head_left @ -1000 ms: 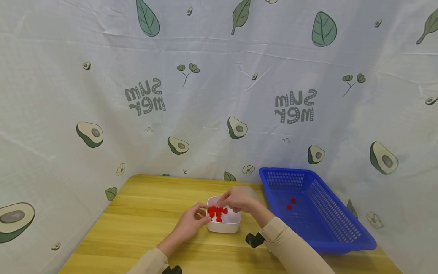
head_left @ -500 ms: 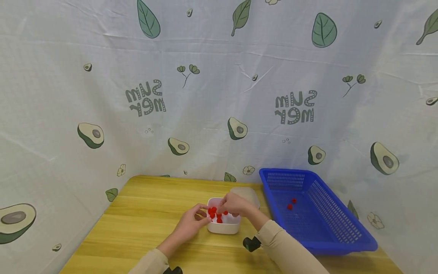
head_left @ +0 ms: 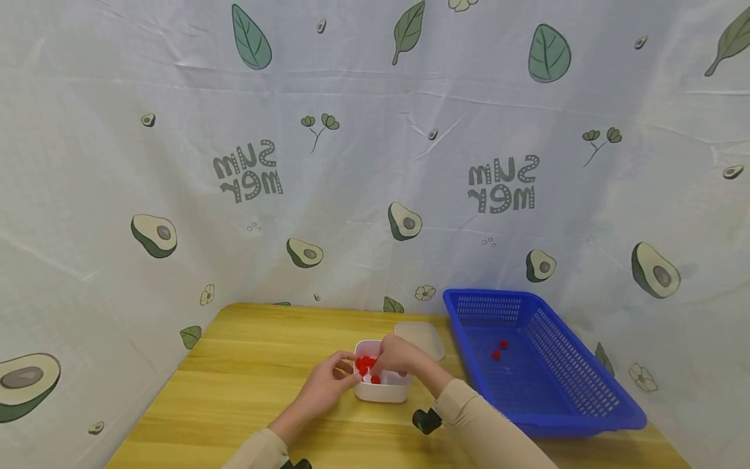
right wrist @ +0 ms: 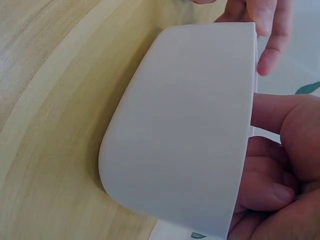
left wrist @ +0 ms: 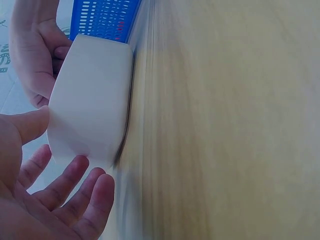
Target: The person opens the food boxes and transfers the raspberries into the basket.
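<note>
On the table stands a white rounded box (head_left: 382, 392), with several small red berry-like pieces (head_left: 364, 365) inside it. At its left side, my left hand (head_left: 323, 383) steadies it, thumb near the front corner and fingers around the side. The left wrist view shows this thumb at the rim and the other fingers spread beside the wall. My right hand (head_left: 404, 357) reaches down over the rim, its fingertips inside among the red pieces. In the right wrist view the box wall (right wrist: 180, 120) hides those fingertips, so whether they pinch a piece is unclear.
A large blue perforated basket (head_left: 539, 384) stands to the right, with two red pieces (head_left: 500, 350) on its bottom. Behind the box lies a pale rounded lid (head_left: 422, 337) on the wooden table (head_left: 258, 352). A printed curtain (head_left: 351, 163) hangs behind.
My right hand has moved slightly left and lower into the box, and the red pieces inside have shifted. More of the lid shows behind it. The left hand stays at the box.
</note>
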Motion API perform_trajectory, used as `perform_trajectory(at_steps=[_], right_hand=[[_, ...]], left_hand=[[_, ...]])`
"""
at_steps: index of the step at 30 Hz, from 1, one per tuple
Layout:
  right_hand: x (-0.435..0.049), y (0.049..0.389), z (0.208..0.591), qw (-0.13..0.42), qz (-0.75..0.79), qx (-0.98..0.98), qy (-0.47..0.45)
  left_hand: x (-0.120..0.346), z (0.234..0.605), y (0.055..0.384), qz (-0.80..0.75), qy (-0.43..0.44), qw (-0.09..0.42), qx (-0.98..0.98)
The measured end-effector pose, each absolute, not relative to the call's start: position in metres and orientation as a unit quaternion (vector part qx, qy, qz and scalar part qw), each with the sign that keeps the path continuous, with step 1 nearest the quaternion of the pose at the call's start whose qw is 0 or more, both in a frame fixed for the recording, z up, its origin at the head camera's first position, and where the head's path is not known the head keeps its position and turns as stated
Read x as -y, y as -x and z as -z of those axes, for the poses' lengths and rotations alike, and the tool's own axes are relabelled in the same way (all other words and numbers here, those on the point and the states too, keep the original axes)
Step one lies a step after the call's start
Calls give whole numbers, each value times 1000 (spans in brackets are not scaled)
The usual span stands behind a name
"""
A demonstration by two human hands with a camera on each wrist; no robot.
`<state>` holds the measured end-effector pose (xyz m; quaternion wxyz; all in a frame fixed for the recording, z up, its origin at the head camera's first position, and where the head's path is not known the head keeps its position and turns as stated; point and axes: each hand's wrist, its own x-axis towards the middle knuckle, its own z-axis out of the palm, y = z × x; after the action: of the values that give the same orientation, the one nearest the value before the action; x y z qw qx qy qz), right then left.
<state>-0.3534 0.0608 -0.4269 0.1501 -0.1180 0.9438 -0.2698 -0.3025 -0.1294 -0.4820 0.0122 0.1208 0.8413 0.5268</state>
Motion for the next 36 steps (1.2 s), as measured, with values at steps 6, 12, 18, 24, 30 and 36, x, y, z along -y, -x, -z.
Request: perform_trajectory(at_steps=[6,12,18,24,30,36], right_hand=[[-58,352,430,146,258,-949,110],[-56,348,428,153,253,-949,111],[-54,344,427,165,257,-946,106],[-53,348,433,166,242,-950,107],[-53,351,439,147,238,-954,107],[-51,349,438,130,232,-958,105]], left_hand=[[129,482,301,-528,-125,11,-840],[130,482,300,-530,-125,10,-839],[129,483,300,-530,-126,11,-838],[129,483,300,-532,-124,10,-837],[128,482,300,-532,-127,7,-837],[128,483,300,-531,-127,5,-838]])
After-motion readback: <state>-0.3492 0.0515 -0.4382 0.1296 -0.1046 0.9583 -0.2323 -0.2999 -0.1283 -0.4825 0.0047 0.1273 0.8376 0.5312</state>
